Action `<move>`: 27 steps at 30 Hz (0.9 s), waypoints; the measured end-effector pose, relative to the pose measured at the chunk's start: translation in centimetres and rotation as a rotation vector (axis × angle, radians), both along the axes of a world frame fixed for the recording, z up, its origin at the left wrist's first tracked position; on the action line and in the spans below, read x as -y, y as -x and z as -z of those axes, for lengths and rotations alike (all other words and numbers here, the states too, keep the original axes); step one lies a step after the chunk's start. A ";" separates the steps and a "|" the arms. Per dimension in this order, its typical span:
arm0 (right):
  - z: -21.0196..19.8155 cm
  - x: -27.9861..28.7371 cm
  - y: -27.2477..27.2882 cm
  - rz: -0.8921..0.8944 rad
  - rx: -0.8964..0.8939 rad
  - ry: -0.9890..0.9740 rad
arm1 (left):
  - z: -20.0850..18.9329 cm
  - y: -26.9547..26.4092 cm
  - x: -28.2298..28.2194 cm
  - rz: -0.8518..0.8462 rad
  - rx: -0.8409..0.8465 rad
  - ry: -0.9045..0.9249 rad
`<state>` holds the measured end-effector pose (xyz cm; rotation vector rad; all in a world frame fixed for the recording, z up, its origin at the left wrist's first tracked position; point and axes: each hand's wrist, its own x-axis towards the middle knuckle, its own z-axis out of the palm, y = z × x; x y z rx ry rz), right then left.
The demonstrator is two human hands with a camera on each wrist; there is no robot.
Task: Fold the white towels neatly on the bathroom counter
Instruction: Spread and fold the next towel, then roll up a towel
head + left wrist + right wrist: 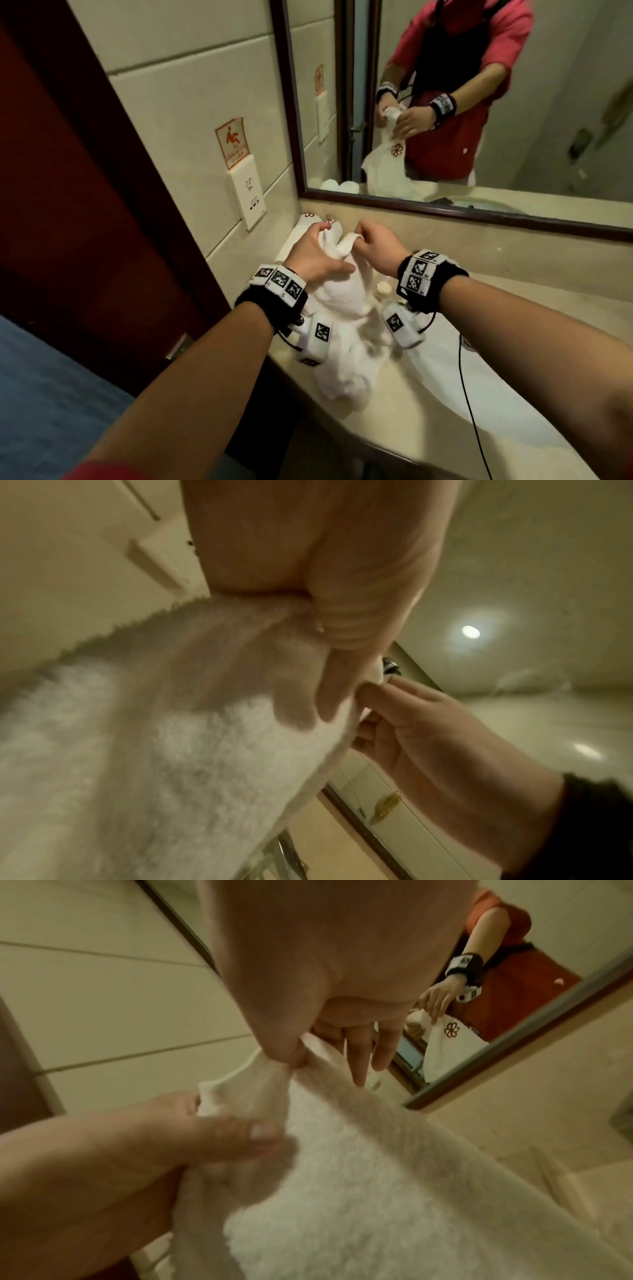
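A white terry towel hangs bunched above the beige counter, its lower end resting on the stone. My left hand grips a gathered part of its top edge, thumb pressed on the cloth. My right hand pinches the same edge close by, thumb and forefinger closed on a corner. In the left wrist view the towel drapes down from my left hand, with the right hand just beyond it. Folded white towels with red flower emblems lie at the counter's back left.
A dark-framed mirror stands behind the counter and reflects a person in a red top holding the towel. A white basin sits at the right with a black cable across it. Small round white items lie beside the towel. A wall switch plate is left.
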<state>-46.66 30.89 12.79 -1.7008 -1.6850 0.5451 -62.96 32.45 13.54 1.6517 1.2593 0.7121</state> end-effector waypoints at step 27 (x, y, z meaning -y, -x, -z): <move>-1.6 27.6 -15.0 0.400 -0.220 0.150 | -7.4 -21.6 17.7 0.600 0.213 -0.231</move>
